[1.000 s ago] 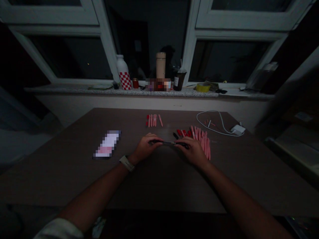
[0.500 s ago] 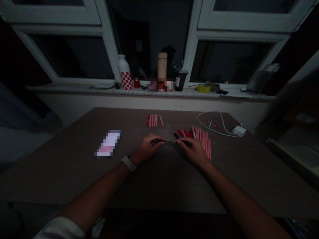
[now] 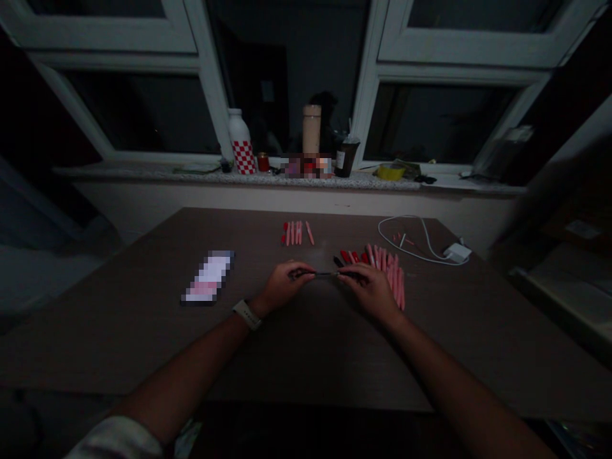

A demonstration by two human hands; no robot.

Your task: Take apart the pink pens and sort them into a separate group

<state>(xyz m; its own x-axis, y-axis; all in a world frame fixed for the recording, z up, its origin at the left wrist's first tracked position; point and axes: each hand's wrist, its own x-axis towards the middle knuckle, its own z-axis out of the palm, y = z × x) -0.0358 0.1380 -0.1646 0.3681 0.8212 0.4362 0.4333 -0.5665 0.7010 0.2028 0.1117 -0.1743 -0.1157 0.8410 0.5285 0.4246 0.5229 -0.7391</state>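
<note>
A thin dark pen lies level between my two hands, above the table. My left hand pinches its left end, fingers closed. The fingertips of my right hand are closed on the other end; a lighter, metallic-looking bit shows beside them. My fingers hide both ends. Just beyond and beside my right hand is a heap of pink pens, with some red pieces and a black tip among them. Farther back, several pink pens stand side by side in a row, with red pieces at its left.
A phone with a blurred screen lies left of my hands. At the back right, a white cable with a charger loops around small pink pieces. Bottles and a cup stand on the windowsill.
The fingers of my right hand have shifted slightly on the pen. Both hands stay in nearly the same place, and the view has tilted up a little.
</note>
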